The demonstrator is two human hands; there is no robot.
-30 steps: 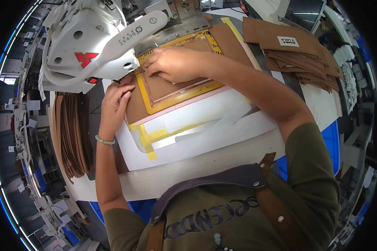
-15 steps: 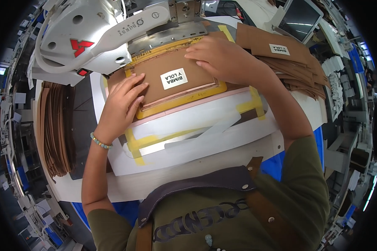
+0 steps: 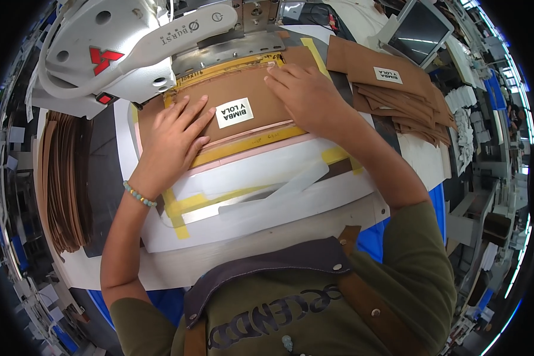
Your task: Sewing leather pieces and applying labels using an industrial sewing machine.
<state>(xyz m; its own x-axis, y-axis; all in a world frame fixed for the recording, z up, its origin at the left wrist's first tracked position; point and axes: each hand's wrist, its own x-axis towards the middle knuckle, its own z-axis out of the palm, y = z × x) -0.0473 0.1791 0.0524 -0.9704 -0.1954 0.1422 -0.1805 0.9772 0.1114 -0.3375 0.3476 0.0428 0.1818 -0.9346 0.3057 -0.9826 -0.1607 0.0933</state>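
A brown flat panel with a white printed label lies inside a yellow frame under the front of a white machine. My left hand rests on the left end of the panel and frame, fingers stretched and spread. Over the right end lies my right hand, its fingers bent slightly and reaching onto the panel near the frame's far right corner. Neither hand grips anything I can see. The hands cover both short sides of the frame.
Brown panels stand in a stack at the left. A pile of brown pieces, the top one labelled, lies at the right, near a screen. White sheets with yellow tape cover the table before me.
My left hand's fingers have spread further onto the panel. My right hand has lowered and flattened toward the frame's right end. The whole view has shifted slightly.
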